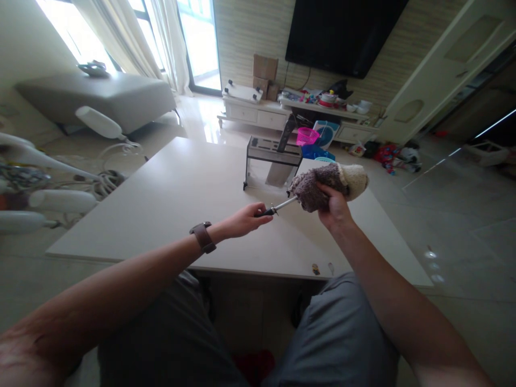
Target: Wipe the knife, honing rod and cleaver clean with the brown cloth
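My left hand point(248, 220) is closed around the black handle of a slim metal rod point(286, 203), above the white table point(161, 204). The rod's far end goes into a fluffy grey-brown and cream cloth point(316, 185), which hides its tip. My right hand point(334, 208) grips that cloth from the near side, thumb on top. Behind the hands, a black and silver rack point(274, 146) stands on the table, with a dark upright object point(286, 133) in its top.
Two small items, one a figure-shaped piece point(315, 269), lie at the table's near edge. Beyond the table are a pink basket point(307, 136) and a low cabinet point(258, 114). White chairs point(64, 200) stand at the left, a covered table point(100, 97) behind them.
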`<state>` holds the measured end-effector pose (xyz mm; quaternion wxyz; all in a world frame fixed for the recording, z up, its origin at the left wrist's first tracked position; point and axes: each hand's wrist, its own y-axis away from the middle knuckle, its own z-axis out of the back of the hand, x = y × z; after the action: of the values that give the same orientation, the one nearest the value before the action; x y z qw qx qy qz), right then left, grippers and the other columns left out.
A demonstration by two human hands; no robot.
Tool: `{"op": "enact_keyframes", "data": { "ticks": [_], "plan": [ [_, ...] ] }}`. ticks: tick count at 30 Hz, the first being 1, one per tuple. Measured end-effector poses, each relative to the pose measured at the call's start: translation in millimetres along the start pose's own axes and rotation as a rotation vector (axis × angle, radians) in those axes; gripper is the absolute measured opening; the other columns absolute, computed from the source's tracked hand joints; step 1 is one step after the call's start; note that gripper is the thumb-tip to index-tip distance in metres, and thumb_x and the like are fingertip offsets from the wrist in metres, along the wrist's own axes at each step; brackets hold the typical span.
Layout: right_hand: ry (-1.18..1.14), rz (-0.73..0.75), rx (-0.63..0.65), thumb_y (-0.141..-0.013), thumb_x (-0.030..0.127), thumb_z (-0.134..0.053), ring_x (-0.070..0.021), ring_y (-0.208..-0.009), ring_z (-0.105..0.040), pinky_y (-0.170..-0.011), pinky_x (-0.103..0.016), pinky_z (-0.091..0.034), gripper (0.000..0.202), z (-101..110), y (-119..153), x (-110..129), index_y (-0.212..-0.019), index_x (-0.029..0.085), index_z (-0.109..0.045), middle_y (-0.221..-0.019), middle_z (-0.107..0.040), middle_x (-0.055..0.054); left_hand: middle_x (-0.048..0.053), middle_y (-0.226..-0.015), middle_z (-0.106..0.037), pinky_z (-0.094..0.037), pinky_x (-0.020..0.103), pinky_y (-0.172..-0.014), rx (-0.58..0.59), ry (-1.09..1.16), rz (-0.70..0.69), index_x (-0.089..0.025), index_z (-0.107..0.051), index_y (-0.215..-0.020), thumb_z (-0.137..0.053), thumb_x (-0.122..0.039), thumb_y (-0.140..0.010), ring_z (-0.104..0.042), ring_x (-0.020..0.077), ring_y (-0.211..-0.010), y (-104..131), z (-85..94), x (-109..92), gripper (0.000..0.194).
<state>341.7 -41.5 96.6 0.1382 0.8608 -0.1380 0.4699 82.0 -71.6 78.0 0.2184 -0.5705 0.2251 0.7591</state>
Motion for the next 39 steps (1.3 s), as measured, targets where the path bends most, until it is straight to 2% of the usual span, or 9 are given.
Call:
{"op": "enact_keyframes", "data": {
  "ticks": [5,10,14,16,22,27,30,34,39],
  "plan": [
    [-0.009,0.02,-0.006,-0.067,0.009,-0.079,-0.0184,-0.079,-0.078,-0.07,-0.031,-0.067,0.032,7.3,-9.2,2.6,-0.095,0.022,-0.074,-0.093,-0.082,0.0,-0.007,-0.062,-0.046,-0.029,0.021,-0.045,0.022,0.005,0.0,-0.02,-0.05,-0.086,-0.065,-0.051,-0.089,-0.038,0.0075,-0.049,-0.7,1.2,5.4,0.034],
    [0.014,0.002,0.041,-0.069,0.01,-0.078,-0.02,-0.081,-0.079,-0.07,-0.033,-0.068,0.029,9.3,-10.7,-1.2,-0.096,0.022,-0.075,-0.093,-0.082,-0.001,-0.003,-0.066,-0.053,-0.038,0.023,-0.051,-0.008,-0.053,0.013,-0.019,-0.054,-0.086,-0.062,-0.05,-0.091,-0.047,0.0103,-0.055,-1.7,5.5,10.9,0.033],
    [0.024,-0.012,0.038,-0.068,0.01,-0.079,-0.0202,-0.08,-0.078,-0.07,-0.033,-0.067,0.031,7.4,-9.1,-3.6,-0.097,0.02,-0.074,-0.093,-0.082,-0.001,0.002,-0.072,-0.059,-0.044,0.026,-0.06,-0.039,-0.094,0.01,-0.015,-0.062,-0.082,-0.055,-0.055,-0.093,-0.054,0.0136,-0.066,-6.3,6.9,18.3,0.042],
    [0.023,-0.024,0.032,-0.066,0.01,-0.081,-0.0201,-0.082,-0.078,-0.073,-0.033,-0.067,0.035,5.3,-6.7,-5.3,-0.098,0.019,-0.073,-0.094,-0.082,-0.002,0.002,-0.069,-0.057,-0.043,0.026,-0.058,-0.031,-0.081,0.024,-0.014,-0.064,-0.083,-0.053,-0.058,-0.093,-0.052,0.0133,-0.064,-7.4,6.3,21.2,0.047],
    [0.052,-0.048,0.043,-0.06,0.012,-0.086,-0.0206,-0.089,-0.077,-0.083,-0.035,-0.065,0.04,-5.5,15.5,-24.4,-0.098,0.019,-0.073,-0.096,-0.081,-0.001,-0.002,-0.063,-0.05,-0.035,0.023,-0.049,0.033,0.011,0.016,-0.014,-0.063,-0.086,-0.048,-0.064,-0.096,-0.045,0.0102,-0.053,-5.5,1.2,21.5,0.053],
    [0.105,-0.116,0.051,-0.054,0.014,-0.089,-0.0207,-0.089,-0.076,-0.085,-0.034,-0.063,0.043,-18.8,42.4,-52.4,-0.094,0.018,-0.075,-0.094,-0.081,-0.001,-0.003,-0.059,-0.049,-0.034,0.023,-0.045,0.055,0.043,0.006,-0.014,-0.061,-0.085,-0.047,-0.068,-0.095,-0.044,0.0099,-0.049,-3.1,-2.4,20.1,0.056],
    [0.138,-0.113,0.041,-0.051,0.015,-0.091,-0.0215,-0.09,-0.076,-0.085,-0.034,-0.062,0.045,-23.9,49.3,-61.2,-0.094,0.018,-0.076,-0.094,-0.081,-0.001,-0.003,-0.057,-0.05,-0.035,0.023,-0.045,0.067,0.05,0.005,-0.014,-0.06,-0.084,-0.049,-0.069,-0.094,-0.045,0.0101,-0.047,-2.2,-2.5,19.2,0.057],
    [0.116,-0.121,0.037,-0.052,0.014,-0.09,-0.0224,-0.087,-0.076,-0.081,-0.036,-0.063,0.043,-25.8,47.8,-57.9,-0.092,0.017,-0.076,-0.091,-0.081,-0.001,-0.003,-0.054,-0.049,-0.034,0.023,-0.044,0.065,0.022,-0.002,-0.015,-0.06,-0.082,-0.047,-0.07,-0.095,-0.043,0.0097,-0.045,-2.8,-1.3,15.9,0.058],
    [0.059,-0.096,0.044,-0.054,0.011,-0.087,-0.0216,-0.085,-0.077,-0.083,-0.035,-0.064,0.041,-24.5,38.0,-43.4,-0.093,0.017,-0.076,-0.091,-0.081,-0.002,-0.002,-0.056,-0.051,-0.035,0.023,-0.045,0.042,-0.026,-0.005,-0.016,-0.06,-0.079,-0.044,-0.069,-0.097,-0.044,0.0094,-0.046,-3.2,1.5,12.0,0.059]
  ]
}}
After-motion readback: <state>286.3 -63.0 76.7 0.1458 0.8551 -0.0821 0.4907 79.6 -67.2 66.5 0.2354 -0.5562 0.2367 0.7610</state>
